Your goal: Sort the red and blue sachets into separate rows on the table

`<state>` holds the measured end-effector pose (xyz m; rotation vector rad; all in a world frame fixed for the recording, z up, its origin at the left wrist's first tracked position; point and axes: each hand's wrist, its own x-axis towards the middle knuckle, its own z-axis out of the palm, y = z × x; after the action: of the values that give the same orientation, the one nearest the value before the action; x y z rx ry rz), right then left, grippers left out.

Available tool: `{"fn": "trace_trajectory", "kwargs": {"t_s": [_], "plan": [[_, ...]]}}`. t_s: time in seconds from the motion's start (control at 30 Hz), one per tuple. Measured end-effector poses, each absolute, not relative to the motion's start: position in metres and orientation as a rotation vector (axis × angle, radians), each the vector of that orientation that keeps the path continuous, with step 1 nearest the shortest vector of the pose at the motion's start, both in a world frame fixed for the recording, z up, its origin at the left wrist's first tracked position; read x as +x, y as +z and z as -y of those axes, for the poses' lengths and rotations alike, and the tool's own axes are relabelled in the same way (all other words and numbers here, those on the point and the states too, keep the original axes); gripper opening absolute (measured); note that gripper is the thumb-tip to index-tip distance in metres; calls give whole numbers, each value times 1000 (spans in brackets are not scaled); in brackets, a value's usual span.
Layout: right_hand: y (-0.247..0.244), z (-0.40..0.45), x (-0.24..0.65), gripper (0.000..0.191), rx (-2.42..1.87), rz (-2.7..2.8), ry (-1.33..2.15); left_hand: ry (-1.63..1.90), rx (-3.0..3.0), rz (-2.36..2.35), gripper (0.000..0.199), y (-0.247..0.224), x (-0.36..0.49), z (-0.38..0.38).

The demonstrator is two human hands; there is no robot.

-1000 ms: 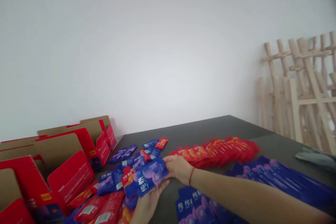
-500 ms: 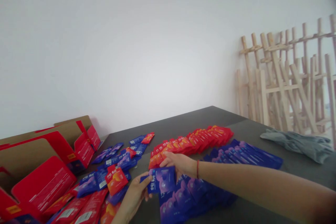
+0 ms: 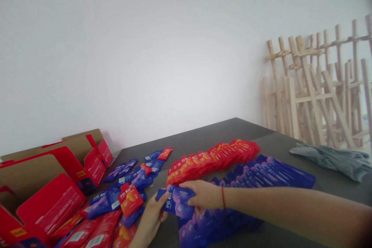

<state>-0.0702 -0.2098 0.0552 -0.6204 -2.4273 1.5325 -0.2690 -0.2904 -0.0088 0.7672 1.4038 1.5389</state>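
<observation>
A blue sachet point(image 3: 178, 202) with purple print is stretched between my two hands, front side up. My left hand point(image 3: 154, 215) pinches its left edge, thumb on top. On the opposite edge, my right hand point(image 3: 205, 195) grips it with thumb and fingers; a red string circles that wrist. Below the held sachet lies an overlapping row of blue sachets point(image 3: 270, 174), fanned across the dark table point(image 3: 209, 131). Just behind runs a similar fanned row of red sachets point(image 3: 213, 159). My right forearm hides part of the blue row.
Loose red and blue sachets point(image 3: 130, 199) lie heaped at the left. Open red cardboard boxes point(image 3: 52, 201) stand beside them at the far left. A grey cloth-like bundle point(image 3: 331, 159) lies on the right edge. Wooden easel-like frames point(image 3: 310, 93) lean against the wall.
My right hand has come down over the blue sachet's right side and now grips it with the thumb on top. The sachet has tilted slightly; my left hand keeps its pinch.
</observation>
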Motion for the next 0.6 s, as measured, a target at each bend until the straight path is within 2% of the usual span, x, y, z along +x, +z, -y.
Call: {"fn": "trace_trajectory", "kwargs": {"t_s": [0.13,0.23,0.37,0.43,0.53,0.6], "plan": [[72,217,-47,51,-456,2695,748,1466,787,-1320,54,-3,-258,293],[77,216,-33,62,-112,2780,296,1438,755,-1262,50,1,-248,296],[55,219,-30,55,320,2800,141,1337,786,-1234,50,-5,-234,292],[40,225,-33,48,400,2799,102,1309,849,-1241,58,-11,-232,288],[22,236,-34,46,236,2805,-15,1343,986,-1343,75,-17,-238,282],[15,239,-30,46,70,2826,-76,1391,1055,-1448,73,-17,-248,281]]}}
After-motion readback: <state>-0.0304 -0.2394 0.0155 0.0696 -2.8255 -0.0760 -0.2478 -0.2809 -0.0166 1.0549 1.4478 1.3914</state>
